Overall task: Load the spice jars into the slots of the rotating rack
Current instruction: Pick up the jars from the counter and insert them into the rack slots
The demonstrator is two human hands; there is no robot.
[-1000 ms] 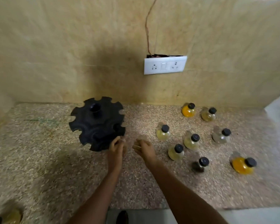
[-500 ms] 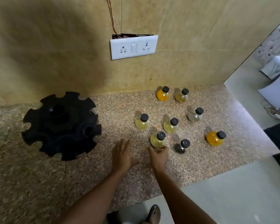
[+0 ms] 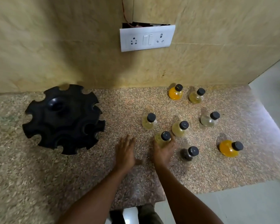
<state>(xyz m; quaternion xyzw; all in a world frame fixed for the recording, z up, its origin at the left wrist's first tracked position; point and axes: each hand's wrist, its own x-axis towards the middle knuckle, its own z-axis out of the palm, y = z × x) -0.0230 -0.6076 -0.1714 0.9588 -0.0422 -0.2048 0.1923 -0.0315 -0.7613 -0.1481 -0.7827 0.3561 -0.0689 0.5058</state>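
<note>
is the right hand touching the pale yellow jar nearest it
Touching: in the head view the right hand wraps its fingers round the pale yellow jar.

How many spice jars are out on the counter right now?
8. Two at the wall: orange jar, yellow jar. Three mid-counter. Three nearest: one gripped by the right hand, dark jar, orange jar. None in the rack.

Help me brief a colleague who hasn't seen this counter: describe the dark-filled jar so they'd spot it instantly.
Start at the black rotating rack on the speckled counter, then look right, to the loose group of black-capped jars. The dark jar is in the row nearest the counter's front edge, just right of the right hand. It alone holds blackish contents; its neighbours are yellow, orange or clear.
</note>
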